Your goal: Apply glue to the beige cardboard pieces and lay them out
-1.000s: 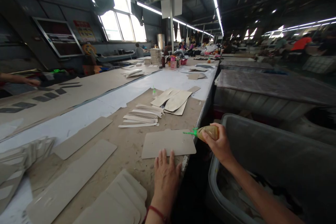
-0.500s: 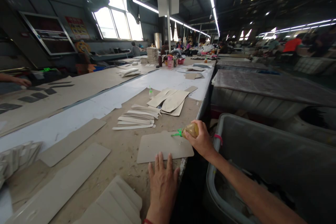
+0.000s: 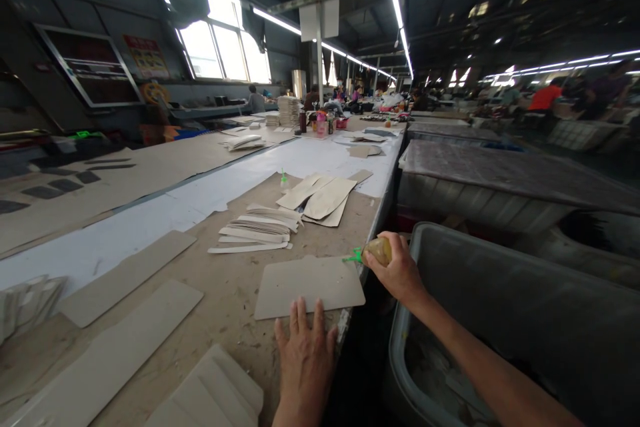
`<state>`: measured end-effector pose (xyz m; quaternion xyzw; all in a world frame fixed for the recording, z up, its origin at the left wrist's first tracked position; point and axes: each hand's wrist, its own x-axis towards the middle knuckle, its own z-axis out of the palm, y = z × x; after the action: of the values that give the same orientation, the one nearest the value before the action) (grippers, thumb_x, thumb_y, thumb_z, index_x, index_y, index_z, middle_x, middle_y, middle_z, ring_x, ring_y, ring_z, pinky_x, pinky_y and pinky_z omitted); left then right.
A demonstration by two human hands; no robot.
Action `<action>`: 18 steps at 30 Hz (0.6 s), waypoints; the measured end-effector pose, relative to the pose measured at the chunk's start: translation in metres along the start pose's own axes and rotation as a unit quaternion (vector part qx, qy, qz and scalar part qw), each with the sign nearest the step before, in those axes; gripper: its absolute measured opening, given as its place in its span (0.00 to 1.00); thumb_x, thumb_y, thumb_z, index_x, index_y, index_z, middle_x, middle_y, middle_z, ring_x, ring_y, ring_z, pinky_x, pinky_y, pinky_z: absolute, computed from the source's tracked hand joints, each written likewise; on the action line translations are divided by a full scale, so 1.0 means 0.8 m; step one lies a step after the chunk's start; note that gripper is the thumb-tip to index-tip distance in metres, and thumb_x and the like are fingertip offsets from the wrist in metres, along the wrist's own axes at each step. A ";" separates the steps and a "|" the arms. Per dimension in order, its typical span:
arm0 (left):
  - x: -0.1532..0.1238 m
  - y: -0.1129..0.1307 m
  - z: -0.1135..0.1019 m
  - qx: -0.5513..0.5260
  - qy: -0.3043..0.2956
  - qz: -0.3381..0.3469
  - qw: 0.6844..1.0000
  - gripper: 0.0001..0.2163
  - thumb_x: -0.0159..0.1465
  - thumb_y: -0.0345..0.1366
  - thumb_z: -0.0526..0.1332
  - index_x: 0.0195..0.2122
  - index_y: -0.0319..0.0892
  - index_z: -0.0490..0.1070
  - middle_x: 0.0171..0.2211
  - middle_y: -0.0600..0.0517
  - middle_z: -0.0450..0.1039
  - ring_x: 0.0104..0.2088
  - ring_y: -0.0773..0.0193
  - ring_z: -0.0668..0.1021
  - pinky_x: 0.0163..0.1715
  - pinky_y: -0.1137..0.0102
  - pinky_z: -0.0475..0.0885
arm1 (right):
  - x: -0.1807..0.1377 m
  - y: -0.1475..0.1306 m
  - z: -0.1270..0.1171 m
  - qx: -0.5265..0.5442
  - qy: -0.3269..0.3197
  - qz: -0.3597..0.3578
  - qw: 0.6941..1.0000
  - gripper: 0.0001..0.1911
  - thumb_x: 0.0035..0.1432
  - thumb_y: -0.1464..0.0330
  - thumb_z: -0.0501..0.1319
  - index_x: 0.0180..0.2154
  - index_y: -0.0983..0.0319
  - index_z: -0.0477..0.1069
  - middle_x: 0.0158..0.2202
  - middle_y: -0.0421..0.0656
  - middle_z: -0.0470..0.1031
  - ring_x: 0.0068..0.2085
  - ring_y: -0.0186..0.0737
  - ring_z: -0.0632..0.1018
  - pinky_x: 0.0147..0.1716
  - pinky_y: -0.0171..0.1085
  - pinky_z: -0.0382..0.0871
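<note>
- Pressing flat and open in the head view, the left hand (image 3: 306,353) had its fingertips on the near edge of a cardboard piece (image 3: 310,285) on the surface (image 3: 220,293).
- The right hand (image 3: 397,273) was closed around a glue bottle (image 3: 377,250), its green nozzle (image 3: 353,257) at the piece's right edge, beside a grey bin (image 3: 525,307).

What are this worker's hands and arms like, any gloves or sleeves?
No gloves: the left hand and right hand are bare, with no rings visible. The right forearm is bare too; no sleeve, watch or band shows in view.
</note>
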<state>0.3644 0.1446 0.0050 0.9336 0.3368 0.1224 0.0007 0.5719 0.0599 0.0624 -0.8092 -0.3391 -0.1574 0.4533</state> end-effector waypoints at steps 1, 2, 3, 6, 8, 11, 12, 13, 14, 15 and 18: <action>0.001 0.000 -0.001 -0.001 -0.010 -0.005 1.000 0.21 0.67 0.44 0.56 0.60 0.47 0.67 0.61 0.35 0.63 0.61 0.44 0.67 0.57 0.42 0.60 | 0.000 0.002 -0.002 0.002 0.000 0.002 1.000 0.20 0.54 0.56 0.61 0.45 0.59 0.65 0.43 0.48 0.67 0.41 0.49 0.74 0.42 0.47 0.70; 0.002 0.000 -0.002 -0.001 -0.017 -0.011 1.000 0.21 0.67 0.45 0.56 0.60 0.47 0.67 0.61 0.35 0.63 0.61 0.44 0.67 0.57 0.42 0.60 | 0.000 0.003 -0.003 0.005 0.001 0.004 1.000 0.20 0.54 0.56 0.61 0.45 0.59 0.65 0.43 0.48 0.67 0.41 0.49 0.74 0.42 0.47 0.70; 0.002 0.001 -0.002 0.000 -0.020 -0.015 1.000 0.21 0.66 0.45 0.57 0.59 0.47 0.68 0.61 0.35 0.64 0.61 0.44 0.67 0.58 0.43 0.59 | -0.001 0.004 -0.005 0.008 0.001 0.006 1.000 0.20 0.53 0.56 0.61 0.45 0.59 0.65 0.43 0.48 0.67 0.41 0.50 0.74 0.43 0.47 0.70; 0.002 0.002 0.002 0.005 -0.006 -0.015 1.000 0.21 0.66 0.45 0.57 0.59 0.46 0.68 0.60 0.35 0.65 0.61 0.44 0.68 0.58 0.43 0.60 | -0.002 0.006 -0.012 0.019 0.004 0.021 1.000 0.22 0.51 0.56 0.63 0.45 0.59 0.66 0.44 0.49 0.67 0.42 0.51 0.73 0.43 0.49 0.70; 0.000 0.003 0.007 0.010 0.017 -0.012 1.000 0.21 0.66 0.45 0.57 0.58 0.46 0.69 0.60 0.34 0.65 0.60 0.44 0.69 0.57 0.43 0.60 | -0.002 0.005 -0.014 0.032 0.009 0.036 0.999 0.22 0.50 0.56 0.63 0.45 0.59 0.67 0.44 0.49 0.67 0.42 0.51 0.73 0.44 0.50 0.70; 0.000 0.003 0.009 0.009 0.038 -0.009 0.999 0.21 0.67 0.44 0.56 0.58 0.44 0.70 0.60 0.34 0.65 0.60 0.43 0.69 0.58 0.43 0.60 | -0.002 0.000 -0.009 0.067 0.015 0.068 0.995 0.23 0.47 0.55 0.65 0.43 0.59 0.68 0.43 0.49 0.68 0.41 0.51 0.74 0.44 0.52 0.70; 0.001 0.003 0.006 0.004 0.035 -0.012 0.999 0.21 0.67 0.44 0.56 0.58 0.43 0.69 0.60 0.34 0.65 0.60 0.43 0.69 0.58 0.42 0.59 | -0.002 -0.002 -0.005 0.085 0.013 0.083 0.993 0.24 0.46 0.54 0.66 0.42 0.59 0.68 0.42 0.48 0.69 0.41 0.51 0.75 0.44 0.52 0.71; 0.002 0.004 0.001 -0.003 0.023 -0.017 1.000 0.21 0.67 0.44 0.56 0.58 0.41 0.69 0.60 0.34 0.65 0.60 0.43 0.68 0.58 0.41 0.58 | -0.003 -0.006 -0.001 0.108 0.008 0.101 0.989 0.24 0.45 0.53 0.66 0.41 0.59 0.68 0.40 0.47 0.70 0.39 0.50 0.76 0.41 0.51 0.73; 0.003 0.004 -0.005 -0.013 0.005 -0.024 1.000 0.22 0.67 0.43 0.55 0.59 0.38 0.68 0.60 0.33 0.65 0.61 0.42 0.68 0.59 0.40 0.57 | -0.005 -0.009 0.002 0.135 -0.001 0.121 0.983 0.25 0.45 0.52 0.66 0.40 0.60 0.68 0.37 0.46 0.71 0.37 0.49 0.76 0.38 0.50 0.75; 0.004 0.005 -0.012 -0.023 -0.015 -0.032 0.999 0.22 0.68 0.42 0.54 0.59 0.34 0.67 0.60 0.32 0.64 0.61 0.42 0.67 0.60 0.39 0.55 | -0.007 -0.013 0.005 0.165 -0.014 0.143 0.976 0.25 0.46 0.51 0.66 0.40 0.60 0.67 0.35 0.44 0.72 0.34 0.48 0.77 0.33 0.49 0.76; 0.007 0.012 -0.028 -0.037 -0.063 -0.059 0.996 0.25 0.70 0.43 0.50 0.60 0.28 0.63 0.61 0.31 0.62 0.62 0.43 0.65 0.62 0.38 0.51 | -0.015 -0.026 0.001 0.254 -0.053 0.197 0.945 0.26 0.50 0.48 0.63 0.42 0.59 0.64 0.34 0.43 0.74 0.31 0.46 0.79 0.24 0.44 0.76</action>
<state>0.3697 0.1390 0.0287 0.9173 0.3857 0.0758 0.0637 0.5485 0.0634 0.0680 -0.7252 -0.2250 0.0699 0.6470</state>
